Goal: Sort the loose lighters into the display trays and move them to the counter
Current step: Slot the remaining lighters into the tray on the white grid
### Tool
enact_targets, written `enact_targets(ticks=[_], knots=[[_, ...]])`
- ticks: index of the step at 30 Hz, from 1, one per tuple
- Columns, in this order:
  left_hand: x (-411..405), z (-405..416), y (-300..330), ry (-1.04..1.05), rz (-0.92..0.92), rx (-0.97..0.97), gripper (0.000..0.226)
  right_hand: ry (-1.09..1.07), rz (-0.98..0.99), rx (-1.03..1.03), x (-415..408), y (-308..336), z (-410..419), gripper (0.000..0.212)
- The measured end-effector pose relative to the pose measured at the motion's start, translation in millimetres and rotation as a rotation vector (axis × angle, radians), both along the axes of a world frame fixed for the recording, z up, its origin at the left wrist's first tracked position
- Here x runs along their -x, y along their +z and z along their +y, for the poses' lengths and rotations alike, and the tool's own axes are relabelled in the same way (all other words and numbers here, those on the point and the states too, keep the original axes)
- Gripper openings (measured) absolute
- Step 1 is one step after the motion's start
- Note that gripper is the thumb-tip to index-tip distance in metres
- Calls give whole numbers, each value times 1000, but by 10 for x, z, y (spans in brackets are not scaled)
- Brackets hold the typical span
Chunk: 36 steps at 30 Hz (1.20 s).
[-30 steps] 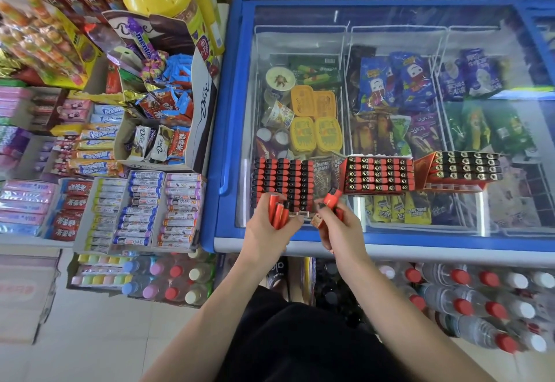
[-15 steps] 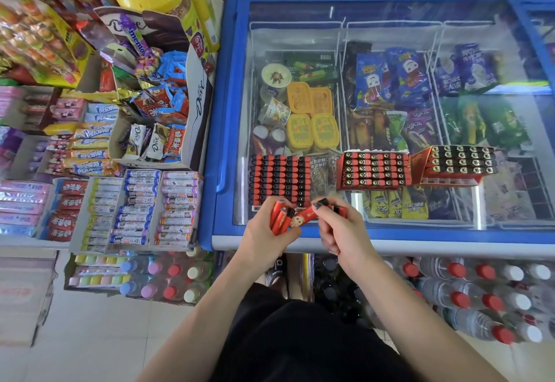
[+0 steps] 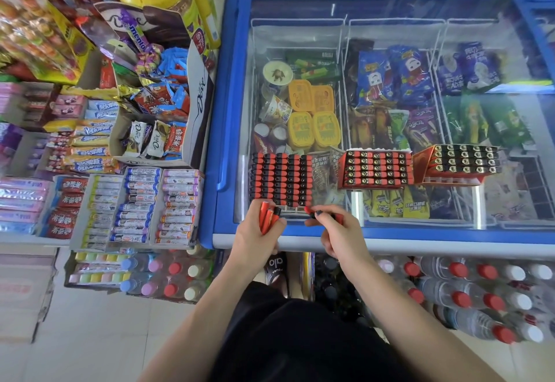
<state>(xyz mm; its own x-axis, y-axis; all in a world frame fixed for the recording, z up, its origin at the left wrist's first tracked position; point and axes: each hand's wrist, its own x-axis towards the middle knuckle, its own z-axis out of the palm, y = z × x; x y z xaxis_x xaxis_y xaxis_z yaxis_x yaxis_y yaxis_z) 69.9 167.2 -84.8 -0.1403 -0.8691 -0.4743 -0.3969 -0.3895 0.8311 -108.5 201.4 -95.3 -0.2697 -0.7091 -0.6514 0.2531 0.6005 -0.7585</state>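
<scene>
my left hand point(image 3: 255, 239) grips a bundle of red lighters point(image 3: 267, 218); my right hand point(image 3: 339, 236) pinches one lighter point(image 3: 309, 211) sideways. just beyond my fingertips lies the nearly full tray point(image 3: 280, 180) on the freezer lid point(image 3: 390, 36), with two more trays point(image 3: 375, 169) to the right.

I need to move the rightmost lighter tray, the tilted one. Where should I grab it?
Probably by its two short ends, one hand from each side. The rightmost tray leans with its lighter tops facing you, propped on the freezer lid, so a pinch from above would press the lighters.
</scene>
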Motion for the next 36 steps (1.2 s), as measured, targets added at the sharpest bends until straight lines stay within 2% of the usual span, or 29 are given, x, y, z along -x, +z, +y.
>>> enact_targets(ticks=[6,10,17,24,32,36], knots=[[33,13,7,61,53,-15,11,31,-56,-16,-36,-35,-38,18],[43,19,25,87,76,-33,10,43,-37,-43,-85,-27,-62,10],[86,10,40,129,147,-105,10,84,2,-43,-93,-13,-148,19],[149,8,-14,87,120,-138,17,-55,-64,-42,-46,-27,-95,10],[162,20,-48,82,137,-140,14,26,97,-6,-97,-96,-100,7],[151,10,-47,103,125,-143,19,32,162,-51,-151,-149,-138,18]])
